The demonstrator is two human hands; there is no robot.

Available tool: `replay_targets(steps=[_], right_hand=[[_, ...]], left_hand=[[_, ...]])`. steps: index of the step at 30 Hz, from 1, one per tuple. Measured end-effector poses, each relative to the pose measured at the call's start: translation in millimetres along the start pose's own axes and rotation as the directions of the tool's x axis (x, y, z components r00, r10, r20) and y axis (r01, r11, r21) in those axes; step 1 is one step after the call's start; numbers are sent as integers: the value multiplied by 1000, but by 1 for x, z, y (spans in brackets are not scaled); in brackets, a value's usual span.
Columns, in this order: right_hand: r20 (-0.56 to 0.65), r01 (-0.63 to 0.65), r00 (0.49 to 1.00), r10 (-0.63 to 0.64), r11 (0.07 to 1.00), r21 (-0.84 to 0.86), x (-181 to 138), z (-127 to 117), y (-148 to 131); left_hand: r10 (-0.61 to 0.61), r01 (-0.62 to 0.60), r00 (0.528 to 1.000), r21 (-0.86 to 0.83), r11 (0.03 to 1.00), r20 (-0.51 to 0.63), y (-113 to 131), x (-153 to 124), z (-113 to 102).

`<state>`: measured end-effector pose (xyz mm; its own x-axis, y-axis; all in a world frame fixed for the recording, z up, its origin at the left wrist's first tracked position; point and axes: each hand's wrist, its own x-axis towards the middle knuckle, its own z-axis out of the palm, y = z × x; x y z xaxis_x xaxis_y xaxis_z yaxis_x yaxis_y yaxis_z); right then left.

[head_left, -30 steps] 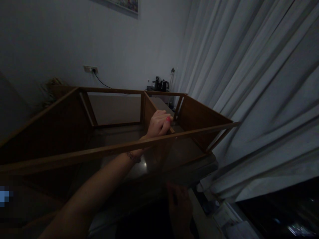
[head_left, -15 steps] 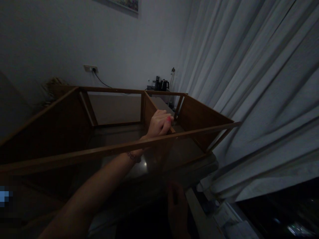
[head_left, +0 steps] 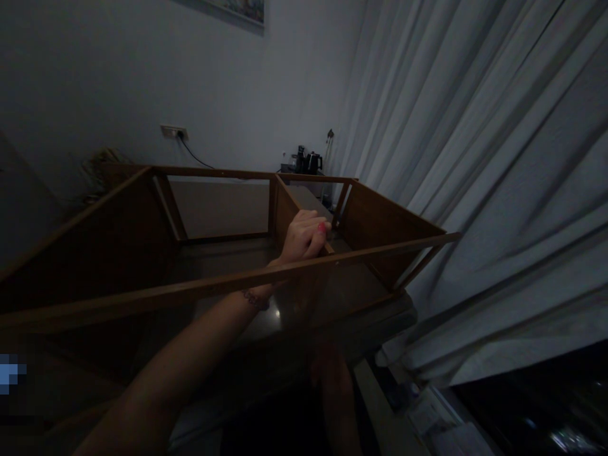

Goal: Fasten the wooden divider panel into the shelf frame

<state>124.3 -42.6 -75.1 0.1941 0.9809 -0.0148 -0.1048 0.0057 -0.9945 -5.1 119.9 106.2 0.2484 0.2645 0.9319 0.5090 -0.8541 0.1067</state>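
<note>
A brown wooden frame [head_left: 380,252] with solid end panels and open sides lies in front of me, split by a wooden divider [head_left: 289,206]. My left hand [head_left: 304,235] reaches through the frame, past its near rail, with its fingers wrapped over the top edge of the divider. A bracelet [head_left: 255,299] circles the left wrist. Lower down, my right hand [head_left: 332,373] is in deep shadow below the near rail, close to the edge of a dark padded surface [head_left: 370,329]. Its fingers are smeared and too dark to make out.
Pale curtains [head_left: 456,158] hang on the right. At the back, a black kettle [head_left: 313,162] stands near the wall, with a socket and plugged cord [head_left: 180,134] to its left. Boxes [head_left: 432,405] lie at lower right.
My right hand has shifted slightly left and its fingers have changed position. My left hand stays on the divider, and the frame has not visibly moved.
</note>
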Motion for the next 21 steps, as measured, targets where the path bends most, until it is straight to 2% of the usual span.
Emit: replay_targets(steps=[3,5,8,13,18,21], right_hand=[[83,-223,975,208,929,294,-2,5,0],[102,-283,959,265,859,426,-3,6,1],[122,-322,945,304,789,524,-1,6,0],[154,-400,909,388,706,584,1,8,-3],[88,-314,944,319,781,539,-5,9,-7],[45,-247,968,247,904,349,-8,9,-12]], left_hand=[[12,-12,1000,3,1000,-9,-1,-1,1],[17,-17,1000,12,1000,-7,-1,-1,1],[7,-7,1000,21,1000,9,0,0,0],[8,-8,1000,-6,1000,-4,1,1,0],[-18,18,1000,0,1000,-4,0,-1,1],[-22,22,1000,-1,1000,-7,0,-1,1]])
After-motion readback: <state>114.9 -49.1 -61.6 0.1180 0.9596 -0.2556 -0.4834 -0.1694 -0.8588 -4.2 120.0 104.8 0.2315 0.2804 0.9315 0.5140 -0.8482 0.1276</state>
